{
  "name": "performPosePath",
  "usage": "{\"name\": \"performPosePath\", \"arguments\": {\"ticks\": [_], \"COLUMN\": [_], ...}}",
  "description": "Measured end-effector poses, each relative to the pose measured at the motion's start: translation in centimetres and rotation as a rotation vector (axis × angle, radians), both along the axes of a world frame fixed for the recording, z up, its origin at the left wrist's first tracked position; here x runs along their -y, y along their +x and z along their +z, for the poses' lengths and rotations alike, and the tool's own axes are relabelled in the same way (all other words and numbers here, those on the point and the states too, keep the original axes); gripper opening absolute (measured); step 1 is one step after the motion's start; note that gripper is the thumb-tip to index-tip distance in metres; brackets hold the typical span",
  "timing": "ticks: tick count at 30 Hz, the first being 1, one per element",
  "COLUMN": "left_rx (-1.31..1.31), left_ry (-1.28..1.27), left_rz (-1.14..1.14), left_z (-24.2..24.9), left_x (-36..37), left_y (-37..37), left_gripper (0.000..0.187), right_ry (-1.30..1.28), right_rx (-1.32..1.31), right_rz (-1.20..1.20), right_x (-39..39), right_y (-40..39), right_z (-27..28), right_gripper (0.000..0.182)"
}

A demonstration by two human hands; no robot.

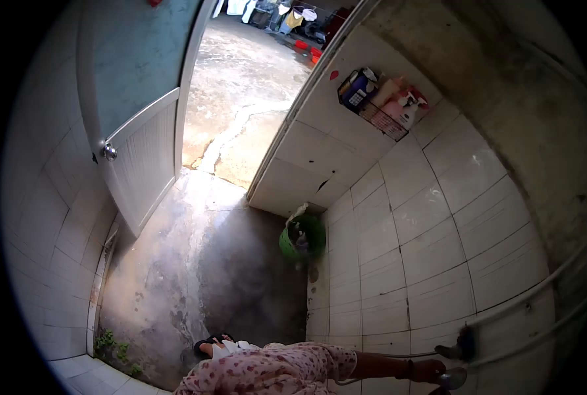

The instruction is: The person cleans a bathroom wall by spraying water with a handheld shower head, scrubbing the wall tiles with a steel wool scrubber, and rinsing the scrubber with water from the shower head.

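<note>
My right arm reaches out to the right along the tiled wall, low in the view. At its end my right hand (428,370) is closed around a silver shower head (453,378), whose rounded end sticks out past the fingers. A thin grey hose (399,356) runs beside the forearm. Just above the hand, a dark tap valve (464,343) is fixed to the wall. My left hand is out of view. Patterned pink clothing (260,372) covers my body, and a dark sandal (209,343) shows below.
A green bucket (312,236) stands in the wall corner. The door (138,151) is open onto a bright concrete yard (247,72). A wire basket (383,123) with bottles hangs on the wall. Pipes (537,286) run along the right wall. The floor (240,276) looks wet; small plants (112,345) grow at left.
</note>
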State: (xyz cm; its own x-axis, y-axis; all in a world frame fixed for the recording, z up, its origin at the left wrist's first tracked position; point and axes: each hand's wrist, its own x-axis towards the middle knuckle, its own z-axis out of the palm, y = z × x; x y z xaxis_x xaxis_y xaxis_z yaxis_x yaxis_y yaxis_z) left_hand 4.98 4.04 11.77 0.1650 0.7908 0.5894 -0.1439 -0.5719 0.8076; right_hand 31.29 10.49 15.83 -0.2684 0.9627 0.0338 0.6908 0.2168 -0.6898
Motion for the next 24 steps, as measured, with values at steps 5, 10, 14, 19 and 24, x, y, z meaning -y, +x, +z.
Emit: {"name": "performPosePath", "arguments": {"ticks": [5,10,14,19,24], "left_rx": [-0.171,-0.030,-0.081,-0.052,0.071], "left_ry": [-0.191,-0.408,-0.439,-0.592,-0.908], "left_rz": [0.033,-0.030,0.053,0.125,0.373], "left_z": [-0.1,-4.0,-6.5,-10.4,-19.6], "left_x": [3.9,4.3,4.7,5.5,7.3], "left_y": [-5.7,-9.1,-10.9,-13.1,-14.7], "left_gripper": [0.032,0.020,0.022,0.024,0.021], "right_ry": [-0.010,0.247,0.223,0.027,-0.191], "right_rx": [-0.221,0.193,0.202,0.085,-0.014], "right_rz": [-0.025,-0.283,-0.366,-0.282,-0.113], "right_x": [5.2,7.5,9.0,8.2,7.5], "right_y": [-3.4,-2.5,-2.4,-1.2,-2.5], "right_z": [-0.4,-1.3,-2.2,-6.3,-15.1], "right_gripper": [0.012,0.047,0.051,0.053,0.055]}}
